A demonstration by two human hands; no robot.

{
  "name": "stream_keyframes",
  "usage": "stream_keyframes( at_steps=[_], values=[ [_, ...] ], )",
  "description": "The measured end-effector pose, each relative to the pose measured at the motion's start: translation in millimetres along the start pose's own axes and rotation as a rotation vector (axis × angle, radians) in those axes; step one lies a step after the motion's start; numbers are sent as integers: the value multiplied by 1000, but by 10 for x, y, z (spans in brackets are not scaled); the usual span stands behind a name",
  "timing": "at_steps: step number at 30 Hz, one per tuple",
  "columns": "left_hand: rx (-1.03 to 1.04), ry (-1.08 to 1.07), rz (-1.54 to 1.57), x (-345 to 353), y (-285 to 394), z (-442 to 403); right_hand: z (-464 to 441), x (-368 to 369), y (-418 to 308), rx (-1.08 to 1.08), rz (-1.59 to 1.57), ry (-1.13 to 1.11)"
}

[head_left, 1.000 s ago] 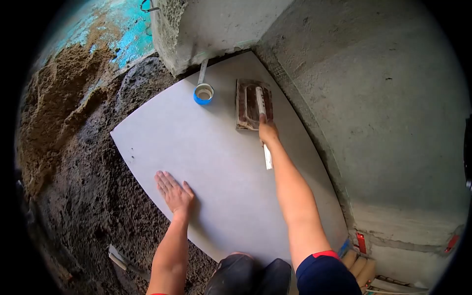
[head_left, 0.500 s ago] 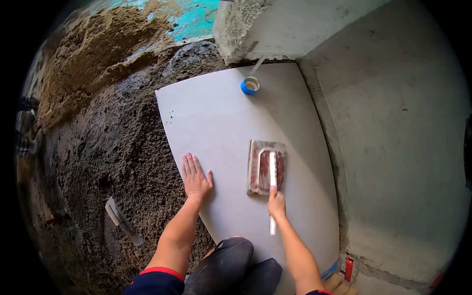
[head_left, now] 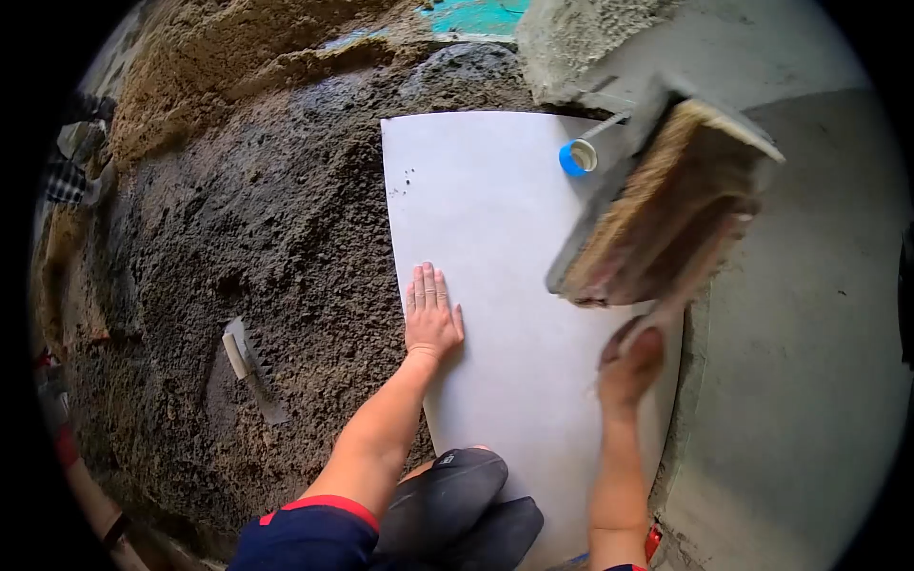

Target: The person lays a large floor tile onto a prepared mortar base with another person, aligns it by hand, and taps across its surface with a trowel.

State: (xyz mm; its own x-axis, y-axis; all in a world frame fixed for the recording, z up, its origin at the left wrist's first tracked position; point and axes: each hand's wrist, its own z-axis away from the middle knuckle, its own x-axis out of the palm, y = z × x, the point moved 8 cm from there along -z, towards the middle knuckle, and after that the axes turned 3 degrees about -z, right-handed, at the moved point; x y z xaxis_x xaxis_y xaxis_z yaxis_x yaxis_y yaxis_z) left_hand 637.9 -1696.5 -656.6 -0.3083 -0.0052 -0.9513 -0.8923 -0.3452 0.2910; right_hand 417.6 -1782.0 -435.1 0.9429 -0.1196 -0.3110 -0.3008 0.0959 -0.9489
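Now lifted off the smooth pale tile (head_left: 505, 238), the brown rectangular tamper (head_left: 657, 209) is clasped by the right hand (head_left: 631, 366), left hand (head_left: 433, 325) flat, fingers together: apparently mid-tamping, next needing level contact.

The float (head_left: 657, 209) has risen, tilting, above the tile (head_left: 505, 381).

Slab (head_left: 505, 238) under left hand (head_left: 434, 325): off-white, dark specks (head_left: 409, 172) beyond. Mortar (head_left: 305, 228) left of it: grey-brown. Ring (head_left: 571, 160) beyond right hand (head_left: 632, 365): blue, cream inside. Block (head_left: 671, 209) at right hand: brown, tan edge. Sleeve (head_left: 305, 538) behind left hand: navy, red-trimmed.
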Motion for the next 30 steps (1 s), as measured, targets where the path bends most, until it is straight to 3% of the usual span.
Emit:
stream_keyframes(
  at_steps=[1,2,3,4,5,6,8,9,12,14,17,18,20,27,30],
  values=[
    [0,-9,10,-12,15,-2,-12,88,297,9,25,14],
    [1,-16,19,-17,20,-12,-64,295,600,-97,339,-95],
    [7,-6,22,2,13,-14,-103,591,696,-18,503,-138],
    [4,-4,21,-11,3,11,-231,878,1159,195,597,-339],
    [2,-23,30,-16,5,33,-429,1028,1480,83,764,-366],
    [9,-30,37,-19,-1,-29,-618,1127,1285,79,754,-350],
    [8,-24,31,-18,14,24,-551,1158,868,606,438,-511],
    [13,3,22,-30,13,-26,-550,1094,591,600,437,-501],
    [-3,-35,61,-18,13,-30,-440,983,155,568,243,-469],
    [-21,-77,71,-33,10,-39,-436,755,-275,24,300,-290],
    [-12,-53,28,4,39,-43,-281,802,274,-136,333,-151],
    [-8,-32,14,2,37,-36,-263,934,521,95,437,-213],
    [0,-51,-4,19,62,2,-382,1172,1255,290,696,-308],
    [4,-43,-48,-30,63,-42,-198,1103,1476,332,521,-363],
    [-2,-40,-58,-10,61,-42,287,816,1781,627,213,-327]
  ],
)
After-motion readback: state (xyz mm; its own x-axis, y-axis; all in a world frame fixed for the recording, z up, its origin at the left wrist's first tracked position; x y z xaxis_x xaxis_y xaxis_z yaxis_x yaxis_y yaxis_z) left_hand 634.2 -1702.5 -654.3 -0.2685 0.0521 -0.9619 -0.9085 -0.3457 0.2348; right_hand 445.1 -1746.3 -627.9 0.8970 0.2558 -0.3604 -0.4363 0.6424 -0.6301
